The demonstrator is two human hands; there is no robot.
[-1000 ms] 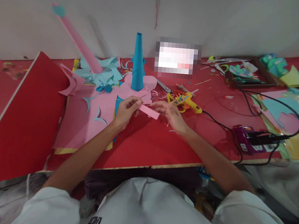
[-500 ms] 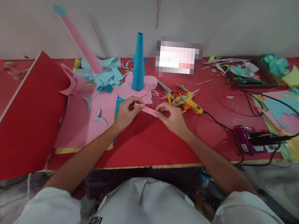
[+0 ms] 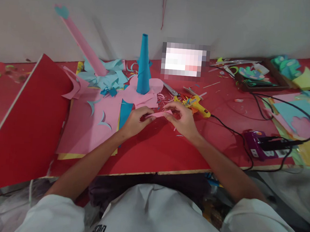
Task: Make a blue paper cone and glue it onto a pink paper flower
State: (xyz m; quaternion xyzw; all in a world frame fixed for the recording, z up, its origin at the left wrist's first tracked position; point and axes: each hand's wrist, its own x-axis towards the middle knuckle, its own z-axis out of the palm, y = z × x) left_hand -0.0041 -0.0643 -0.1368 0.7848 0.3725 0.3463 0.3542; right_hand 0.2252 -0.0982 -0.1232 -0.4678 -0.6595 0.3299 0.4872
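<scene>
A short pink paper strip (image 3: 159, 114) is stretched between my two hands, just above the red table. My left hand (image 3: 138, 122) pinches its left end between thumb and fingers. At the other end my right hand (image 3: 181, 118) has its thumb and fingertips closed on the strip. Behind my hands a blue paper cone (image 3: 145, 67) stands upright on a pink paper shape with rounded lobes (image 3: 155, 84). A yellow glue gun (image 3: 201, 108) lies just beyond my right hand, beside scissors (image 3: 170, 89) and paper scraps.
On the left, pink sheets (image 3: 88, 143) lie with curved pale-blue cutouts, beside a tilted red board (image 3: 27, 127). A long pink paper tube (image 3: 82, 44) leans behind them. On the right are a purple power box (image 3: 257, 145) with black cables and a dark tray (image 3: 278, 84).
Both hands have shifted slightly right and nearer to me with the pink strip. The strip has turned, its right end now higher than its left.
</scene>
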